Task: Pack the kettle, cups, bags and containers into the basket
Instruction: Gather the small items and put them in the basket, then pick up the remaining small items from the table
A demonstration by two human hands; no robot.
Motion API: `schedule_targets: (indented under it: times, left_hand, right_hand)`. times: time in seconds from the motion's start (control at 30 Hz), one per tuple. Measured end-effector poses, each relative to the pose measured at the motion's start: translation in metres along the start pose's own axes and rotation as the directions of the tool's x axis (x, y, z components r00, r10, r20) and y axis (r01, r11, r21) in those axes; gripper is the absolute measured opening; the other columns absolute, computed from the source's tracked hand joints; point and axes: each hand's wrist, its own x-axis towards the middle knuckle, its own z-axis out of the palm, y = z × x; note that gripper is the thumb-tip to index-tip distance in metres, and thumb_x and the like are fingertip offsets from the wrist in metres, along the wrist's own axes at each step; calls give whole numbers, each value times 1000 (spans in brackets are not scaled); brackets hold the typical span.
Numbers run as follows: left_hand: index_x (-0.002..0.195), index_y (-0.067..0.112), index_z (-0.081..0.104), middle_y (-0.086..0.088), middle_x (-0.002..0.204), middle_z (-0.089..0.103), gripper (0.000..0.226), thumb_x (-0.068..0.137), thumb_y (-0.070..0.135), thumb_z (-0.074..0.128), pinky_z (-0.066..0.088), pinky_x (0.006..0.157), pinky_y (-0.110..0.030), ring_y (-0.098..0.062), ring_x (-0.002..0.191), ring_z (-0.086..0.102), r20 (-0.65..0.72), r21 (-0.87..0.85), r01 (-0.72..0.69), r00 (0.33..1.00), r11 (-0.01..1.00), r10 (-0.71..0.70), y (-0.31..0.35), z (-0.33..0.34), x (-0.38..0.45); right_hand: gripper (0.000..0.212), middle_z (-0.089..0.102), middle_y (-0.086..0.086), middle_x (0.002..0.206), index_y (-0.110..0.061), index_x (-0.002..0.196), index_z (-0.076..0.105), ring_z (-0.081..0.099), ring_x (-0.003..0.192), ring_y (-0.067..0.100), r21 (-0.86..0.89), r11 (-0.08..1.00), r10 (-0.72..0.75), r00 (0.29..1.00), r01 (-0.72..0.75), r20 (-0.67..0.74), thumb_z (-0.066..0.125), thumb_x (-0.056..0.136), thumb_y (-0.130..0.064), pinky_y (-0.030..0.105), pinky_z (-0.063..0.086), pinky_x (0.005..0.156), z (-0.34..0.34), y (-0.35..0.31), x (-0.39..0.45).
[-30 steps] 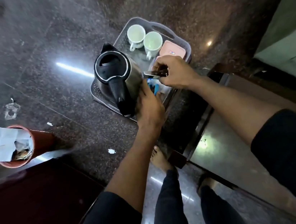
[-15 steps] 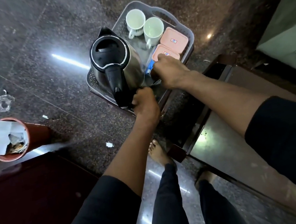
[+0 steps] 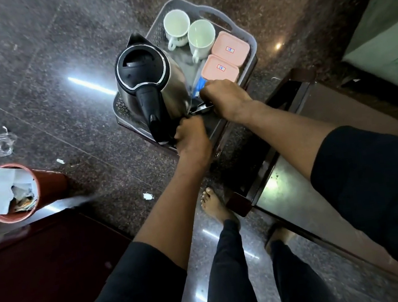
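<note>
Electric kettle (image 3: 150,81) stands in the grey basket (image 3: 252,45) with two cups (image 3: 200,37), two pink containers (image 3: 220,68) and blue bags (image 3: 199,87). Left hand (image 3: 191,140) curled at kettle handle base; right hand (image 3: 223,97) fisted over bags, contents unclear. Steady the kettle, tuck bags flat beside it.

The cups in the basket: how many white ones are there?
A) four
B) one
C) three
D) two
D: two white cups, one and the other, stand side by side at the far end of the basket, next to the two pink containers, one behind the other.
</note>
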Motion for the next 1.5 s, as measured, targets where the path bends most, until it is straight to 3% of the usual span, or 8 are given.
schedule_targets:
  times: [0.33, 0.5, 0.63, 0.77, 0.93, 1.1, 1.37, 1.5]
  left_hand:
    - [140, 16, 55, -10, 141, 53, 40, 102, 1, 51, 55, 91, -51, -36, 129, 56, -45, -159, -3, 999, 987, -5, -6, 0, -12]
    - [137, 16, 57, -10, 138, 55, 44, 97, -1, 58, 55, 92, -50, -36, 127, 57, -100, -246, -38, 995, 969, 14, -8, 1, -16]
    - [130, 17, 62, -10, 133, 57, 45, 89, -1, 61, 54, 93, -48, -37, 120, 61, -153, -315, -97, 987, 944, 50, -8, -1, -20]
    - [112, 22, 68, -4, 117, 67, 27, 89, 8, 61, 57, 88, -45, -32, 104, 68, -233, -418, -160, 970, 894, 64, 7, -9, -25]
    - [99, 19, 70, -6, 110, 67, 19, 88, 8, 59, 50, 85, -43, -31, 98, 65, -383, -389, -347, 903, 853, 193, 52, -15, -47]
    - [97, 24, 67, 0, 109, 65, 17, 89, 12, 59, 49, 82, -39, -25, 98, 65, -325, -352, -433, 888, 830, 326, 111, 3, -76]
    - [98, 30, 68, 5, 107, 63, 16, 91, 20, 58, 53, 73, -34, -21, 88, 66, -304, -192, -660, 744, 727, 595, 190, 67, -132]
    - [99, 32, 68, 7, 107, 62, 19, 91, 16, 60, 51, 74, -32, -19, 92, 65, -158, -198, -683, 730, 703, 665, 228, 116, -170]
  right_hand:
    - [32, 65, 24, 120, -8, 113, 73, 63, 111, 39, 253, 965, 59, 997, -70, 49, 60, 84, -4, 33, 48, 83, -6, 6, 1]
    - [32, 63, 16, 127, -11, 117, 70, 62, 118, 34, 227, 974, -31, 997, 16, 65, 65, 86, -3, 43, 51, 97, -3, 6, 2]
    - [26, 66, 6, 117, -17, 106, 73, 62, 113, 30, 152, 980, -113, 990, 126, -89, 71, 82, -7, 42, 53, 84, 3, 11, -9]
    - [12, 66, 13, 96, -10, 90, 69, 63, 94, 36, -61, 995, -100, 911, 82, -400, 63, 81, -4, 45, 46, 75, 16, 22, -29]
    - [9, 66, 12, 93, -12, 88, 68, 62, 91, 34, 62, 980, 189, 790, -188, -584, 65, 84, -20, 44, 39, 76, 31, 44, -69]
    - [17, 64, 8, 108, -18, 101, 67, 56, 108, 33, 335, 862, 499, 748, -380, -438, 54, 94, -27, 43, 38, 86, 52, 85, -121]
    - [10, 65, 13, 91, -10, 87, 66, 58, 88, 36, 516, 752, 647, 611, -411, -457, 65, 91, -19, 46, 45, 77, 107, 154, -246]
    - [13, 64, 16, 88, -6, 82, 64, 58, 86, 38, 568, 668, 734, 552, -481, -395, 67, 91, -14, 49, 45, 77, 151, 190, -318]
